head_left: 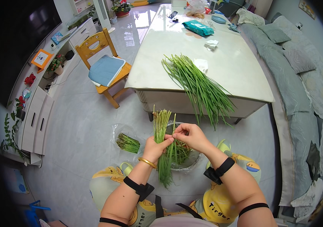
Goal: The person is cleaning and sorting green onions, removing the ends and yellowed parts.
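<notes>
My left hand (155, 147) is closed around a bunch of green chives or garlic chives (161, 122), pale stem ends up and leaves hanging down. Beside it my right hand (188, 134) pinches a single stalk (174, 123) between thumb and fingertips, close to the left thumb. Under the hands stands a round bin lined with clear plastic (197, 163), with loose stalks and trimmings (182, 154) in it, partly hidden by my hands. Left of it, an opened plastic bag (116, 129) on the floor holds more stalks (128, 143). A large pile of long green stalks (197, 85) overhangs the table's near edge.
The white table (153, 68) carries crumpled tissues (211, 44), a teal wipes pack (198, 27), a blue dish (218, 19) and a plastic bag (195, 10). A wooden chair (104, 65) stands left of it. A sofa (289, 99) lies right, a low cabinet (35, 122) left.
</notes>
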Demonstrator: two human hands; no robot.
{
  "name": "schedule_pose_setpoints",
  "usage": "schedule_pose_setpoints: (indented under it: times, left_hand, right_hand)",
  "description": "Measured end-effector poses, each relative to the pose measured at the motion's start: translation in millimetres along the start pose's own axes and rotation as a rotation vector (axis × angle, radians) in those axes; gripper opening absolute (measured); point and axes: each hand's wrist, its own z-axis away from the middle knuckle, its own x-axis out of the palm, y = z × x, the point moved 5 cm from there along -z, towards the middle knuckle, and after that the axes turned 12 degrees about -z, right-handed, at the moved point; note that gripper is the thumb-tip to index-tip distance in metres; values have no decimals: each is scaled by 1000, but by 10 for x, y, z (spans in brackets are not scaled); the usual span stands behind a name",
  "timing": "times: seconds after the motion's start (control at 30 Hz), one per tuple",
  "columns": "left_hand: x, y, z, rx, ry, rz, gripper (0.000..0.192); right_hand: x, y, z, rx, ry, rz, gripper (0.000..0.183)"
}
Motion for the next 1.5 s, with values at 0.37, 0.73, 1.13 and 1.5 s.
schedule_pose_setpoints:
  times: [0.37, 0.73, 1.13, 1.5]
  left_hand:
    - [14, -31, 10, 0, 4, -24, 10]
    - [78, -93, 52, -66, -65, -107, 11]
    - [39, -62, 32, -24, -11, -7, 14]
    - [127, -17, 52, -44, -65, 88, 13]
  right_hand:
    - [-140, -196, 19, -259, 73, 348, 10]
    - [-620, -218, -37, -247, 430, -62, 10]
    - [-358, 14, 60, 87, -69, 357, 13]
    - [-64, 159, -24, 62, -29, -178, 17]
